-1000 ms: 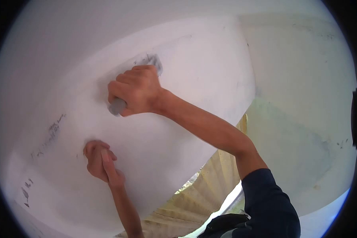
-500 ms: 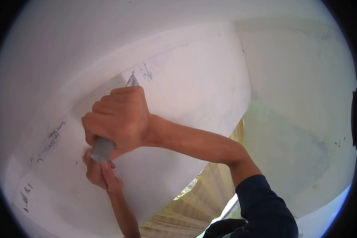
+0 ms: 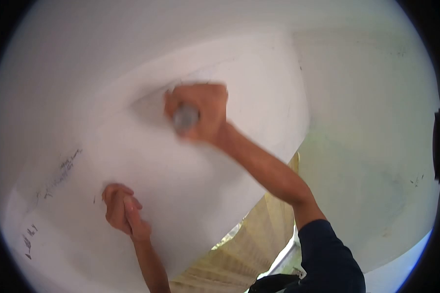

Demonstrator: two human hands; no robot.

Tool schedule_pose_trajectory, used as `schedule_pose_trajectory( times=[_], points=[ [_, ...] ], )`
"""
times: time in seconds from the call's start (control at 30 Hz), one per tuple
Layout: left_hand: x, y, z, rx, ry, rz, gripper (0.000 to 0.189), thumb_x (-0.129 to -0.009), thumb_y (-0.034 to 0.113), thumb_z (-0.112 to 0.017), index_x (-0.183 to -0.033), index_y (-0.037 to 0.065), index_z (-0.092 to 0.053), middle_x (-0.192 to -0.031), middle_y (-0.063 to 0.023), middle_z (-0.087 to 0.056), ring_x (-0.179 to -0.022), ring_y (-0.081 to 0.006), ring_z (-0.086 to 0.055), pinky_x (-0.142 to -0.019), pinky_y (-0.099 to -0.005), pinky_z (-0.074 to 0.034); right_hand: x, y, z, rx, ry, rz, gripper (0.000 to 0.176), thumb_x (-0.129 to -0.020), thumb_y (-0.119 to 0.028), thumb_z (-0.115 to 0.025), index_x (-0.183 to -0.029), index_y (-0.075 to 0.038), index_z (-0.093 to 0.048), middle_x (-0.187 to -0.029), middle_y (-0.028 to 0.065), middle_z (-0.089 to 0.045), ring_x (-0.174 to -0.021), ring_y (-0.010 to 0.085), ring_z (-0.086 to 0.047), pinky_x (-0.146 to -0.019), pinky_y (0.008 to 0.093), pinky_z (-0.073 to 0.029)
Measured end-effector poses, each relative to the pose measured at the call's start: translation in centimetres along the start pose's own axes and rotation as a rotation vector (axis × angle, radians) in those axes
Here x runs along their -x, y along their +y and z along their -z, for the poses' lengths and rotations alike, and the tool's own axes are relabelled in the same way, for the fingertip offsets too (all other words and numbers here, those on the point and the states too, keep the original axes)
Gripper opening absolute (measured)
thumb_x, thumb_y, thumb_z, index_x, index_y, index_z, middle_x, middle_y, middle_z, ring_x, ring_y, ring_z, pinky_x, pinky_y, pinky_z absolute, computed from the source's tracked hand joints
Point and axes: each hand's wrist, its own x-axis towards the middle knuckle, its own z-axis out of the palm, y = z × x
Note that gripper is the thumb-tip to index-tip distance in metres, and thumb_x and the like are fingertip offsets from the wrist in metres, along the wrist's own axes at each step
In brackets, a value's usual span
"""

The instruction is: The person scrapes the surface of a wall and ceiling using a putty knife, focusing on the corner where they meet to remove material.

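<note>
Within right grip (image 3: 205,108), grey handle (image 3: 186,118).

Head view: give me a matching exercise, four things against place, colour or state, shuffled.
1. right hand
2. left hand
3. sleeve
4. ridged surface

A. dark blue
B. yellowish, past the edge of the white panel
C. wrapped round a grey handle
D. fingers curled, in the picture's lower left

Pairs: 1-C, 2-D, 3-A, 4-B

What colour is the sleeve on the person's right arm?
The sleeve is dark navy blue, seen in the head view.
</note>
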Motion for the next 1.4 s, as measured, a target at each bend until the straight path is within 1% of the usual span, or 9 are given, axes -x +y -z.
schedule_pose_trajectory(
  times=[0.3,0.47,0.57,0.8,0.97,1.03,1.1,1.17,1.4],
  points=[
    [0.4,0.7,0.4,-0.017,-0.052,-0.005,0.032,-0.085,0.017,-0.045,-0.055,0.007,-0.041,-0.053,-0.0050,-0.042,-0.071,-0.0251,-0.051,-0.079,-0.0386,-0.036,2.0,-3.8,2.3,0.060,-0.164,-0.190,0.032,-0.071,-0.012,-0.083,-0.062,-0.013,-0.052,-0.052,-0.0001,-0.043,-0.044,0.0190,-0.039,-0.045,0.0313,-0.027],
    [0.3,0.8,0.3,-0.068,-0.072,-0.014,0.033,-0.086,0.019,-0.046,-0.055,0.007,-0.043,-0.052,-0.0041,-0.042,-0.070,-0.0243,-0.051,-0.080,-0.0382,-0.035,4.5,-1.9,6.6,0.099,-0.268,-0.333,0.050,-0.076,-0.055,-0.082,-0.067,-0.012,-0.059,-0.055,0.0016,-0.045,-0.047,0.0236,-0.037,-0.049,0.0346,-0.031],
    [0.1,1.1,-0.2,-0.081,-0.068,-0.020,0.034,-0.086,0.019,-0.046,-0.055,0.008,-0.043,-0.052,-0.0038,-0.042,-0.070,-0.0237,-0.050,-0.081,-0.0380,-0.035,4.3,-2.1,7.4,0.042,-0.346,-0.457,0.040,-0.078,-0.039,-0.079,-0.062,-0.010,-0.057,-0.055,0.0038,-0.048,-0.047,0.0265,-0.044,-0.048,0.0369,-0.034],
    [0.3,0.8,-0.4,-0.109,-0.076,-0.043,0.033,-0.086,0.019,-0.045,-0.056,0.008,-0.043,-0.053,-0.0041,-0.043,-0.070,-0.0240,-0.050,-0.080,-0.0379,-0.035,4.5,-1.8,4.0,-0.031,-0.139,-0.228,0.008,-0.076,-0.006,-0.063,-0.071,-0.007,-0.056,-0.053,0.0029,-0.046,-0.044,0.0229,-0.044,-0.042,0.0353,-0.034],
    [0.3,0.9,-0.7,-0.157,-0.054,-0.011,0.032,-0.087,0.019,-0.046,-0.057,0.008,-0.044,-0.055,-0.0047,-0.045,-0.070,-0.0231,-0.048,-0.080,-0.0375,-0.035,0.6,-2.7,2.4,-0.093,-0.184,0.007,0.019,-0.075,-0.009,-0.066,-0.063,-0.009,-0.052,-0.051,0.0018,-0.043,-0.040,0.0203,-0.043,-0.037,0.0366,-0.031],
    [2.4,-1.7,-2.1,-0.145,0.279,0.156,0.032,-0.087,0.020,-0.046,-0.057,0.008,-0.044,-0.056,-0.0048,-0.045,-0.070,-0.0225,-0.047,-0.079,-0.0371,-0.034,-0.8,-3.4,1.4,-0.108,-0.129,0.086,0.024,-0.075,-0.011,-0.067,-0.059,-0.011,-0.049,-0.049,0.0014,-0.042,-0.038,0.0190,-0.042,-0.036,0.0368,-0.030],
    [1.8,-1.2,-2.7,-0.146,0.285,0.157,0.032,-0.087,0.020,-0.046,-0.057,0.008,-0.044,-0.056,-0.0048,-0.045,-0.070,-0.0219,-0.047,-0.078,-0.0367,-0.033,-1.5,-3.5,0.4,-0.087,-0.067,0.130,0.029,-0.076,-0.013,-0.068,-0.056,-0.012,-0.047,-0.048,0.0011,-0.041,-0.037,0.0177,-0.041,-0.035,0.0367,-0.029],
    [0.2,1.3,-0.8,-0.178,-0.064,0.016,0.032,-0.087,0.020,-0.046,-0.057,0.008,-0.044,-0.056,-0.0047,-0.045,-0.069,-0.0215,-0.046,-0.077,-0.0362,-0.033,-1.1,0.2,0.0,0.072,-0.118,0.064,0.036,-0.080,-0.011,-0.067,-0.052,-0.012,-0.044,-0.046,0.0021,-0.041,-0.035,0.0188,-0.041,-0.034,0.0363,-0.028],
    [-0.1,1.6,-1.1,-0.197,-0.065,-0.030,0.032,-0.086,0.021,-0.046,-0.057,0.008,-0.044,-0.057,-0.0045,-0.046,-0.069,-0.0208,-0.045,-0.077,-0.0361,-0.032,-1.5,1.7,1.4,-0.018,0.003,-0.031,0.040,-0.079,-0.009,-0.067,-0.049,-0.011,-0.040,-0.042,0.0034,-0.040,-0.034,0.0246,-0.038,-0.035,0.0363,-0.029]
  ],
)
